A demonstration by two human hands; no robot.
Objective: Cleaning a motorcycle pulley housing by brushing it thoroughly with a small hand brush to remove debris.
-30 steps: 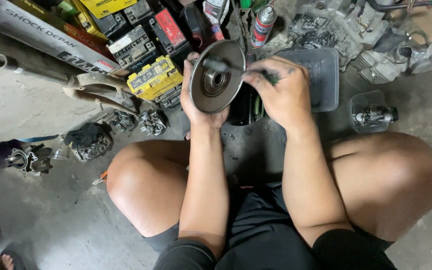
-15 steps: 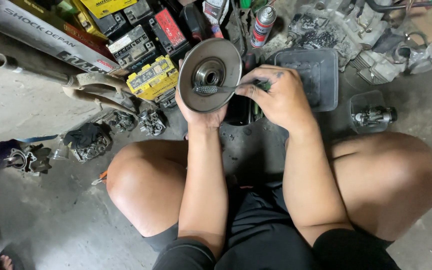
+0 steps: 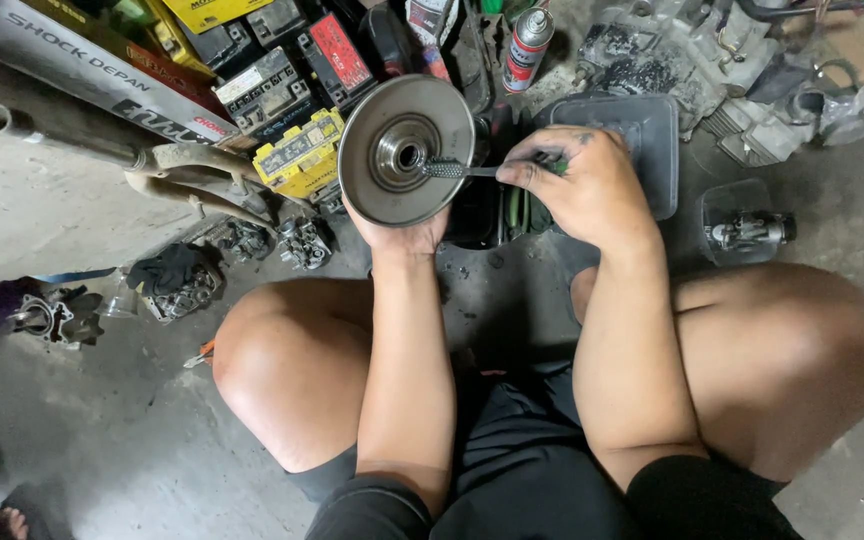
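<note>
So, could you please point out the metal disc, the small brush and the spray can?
metal disc (image 3: 372,185): head view, flat face left of hub.
small brush (image 3: 442,169): head view, bristle end.
spray can (image 3: 525,50): head view, can body.

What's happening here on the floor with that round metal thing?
A person sits on the concrete floor with knees apart. The left hand holds up a round metal disc from below, its face turned toward the camera. The right hand grips a slim tool whose rough-textured tip rests at the disc's central hub. Around them lie small batteries, a spray can, a dark plastic tray and engine parts.
</note>
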